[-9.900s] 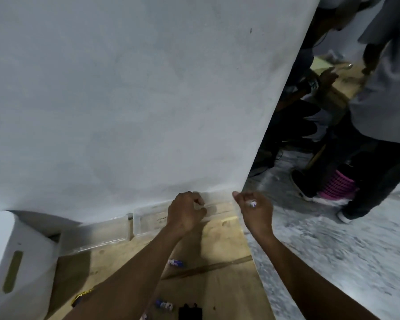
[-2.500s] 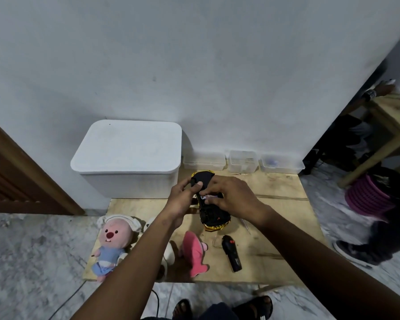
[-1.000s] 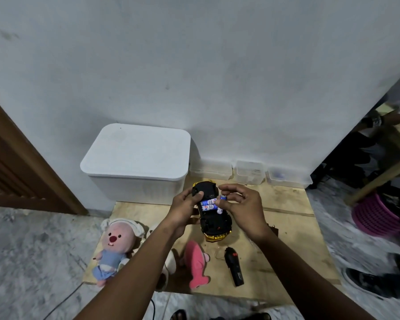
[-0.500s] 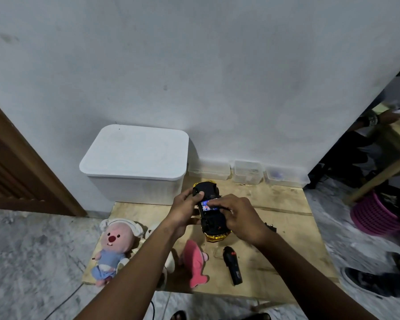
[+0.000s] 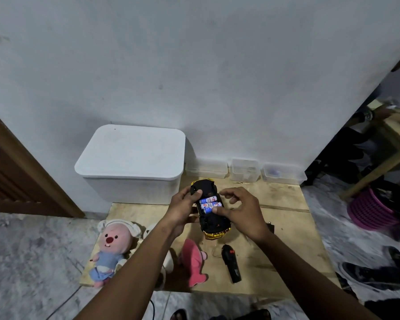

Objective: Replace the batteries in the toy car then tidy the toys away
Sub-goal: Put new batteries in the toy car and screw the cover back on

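Toy car upside-down mid-board, gripped by L hand at its 9 o'clock. Batteries sit in open bay. R hand thumb presses them, other fingers loosely curled, holding nothing. Prob. left: cover on, then plushies at 7 o'clock into white bin.

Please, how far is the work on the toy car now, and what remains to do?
Done: batteries lie in the open bay of the upturned toy car. In hand: the left hand holds the car while the right hand presses a battery with its thumb. Left: the bay has no cover on, and the plush doll, pink fish and remote lie on the board, outside the closed white box.
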`<state>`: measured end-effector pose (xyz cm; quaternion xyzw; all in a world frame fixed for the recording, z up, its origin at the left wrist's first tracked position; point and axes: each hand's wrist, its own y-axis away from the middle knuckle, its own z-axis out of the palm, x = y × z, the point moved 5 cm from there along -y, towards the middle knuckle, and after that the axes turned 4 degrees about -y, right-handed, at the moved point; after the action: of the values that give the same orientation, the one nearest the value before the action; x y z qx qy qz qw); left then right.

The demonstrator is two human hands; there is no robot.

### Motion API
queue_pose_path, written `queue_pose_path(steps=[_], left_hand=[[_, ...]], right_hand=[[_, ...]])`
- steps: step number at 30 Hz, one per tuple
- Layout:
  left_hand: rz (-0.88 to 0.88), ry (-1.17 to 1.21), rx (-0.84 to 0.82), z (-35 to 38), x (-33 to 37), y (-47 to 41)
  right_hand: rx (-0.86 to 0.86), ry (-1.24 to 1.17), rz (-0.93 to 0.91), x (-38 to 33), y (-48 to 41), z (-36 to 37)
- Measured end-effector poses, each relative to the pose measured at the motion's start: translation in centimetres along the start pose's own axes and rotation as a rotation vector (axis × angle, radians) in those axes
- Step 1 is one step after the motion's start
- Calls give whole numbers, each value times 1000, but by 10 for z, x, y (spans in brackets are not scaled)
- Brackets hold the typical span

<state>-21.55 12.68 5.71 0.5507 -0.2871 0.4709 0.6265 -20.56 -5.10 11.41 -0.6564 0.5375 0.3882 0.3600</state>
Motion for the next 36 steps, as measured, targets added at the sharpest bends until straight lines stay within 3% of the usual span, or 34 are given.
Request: queue_pose_path(steps=[4,12,19,27,32,36], left_hand=[[-4,12,-5,-3,-1,-1],[-8,26,0,-5,3,-4],[4,53,27,-3,4,-6],[-2,45,47,5,-4,-14],[-26,-27,6,15,-11,-21],[-63,-37,-21,18,-18,-25]], right_hand=[[27,-96,150,16,3,4],[111,-145,146,16,2,6],[157,42,-7,10,4,12],[26,385,-225,2,10,21],[-25,396,-276,17,7,11],[167,206,-152,54,-10,-22]])
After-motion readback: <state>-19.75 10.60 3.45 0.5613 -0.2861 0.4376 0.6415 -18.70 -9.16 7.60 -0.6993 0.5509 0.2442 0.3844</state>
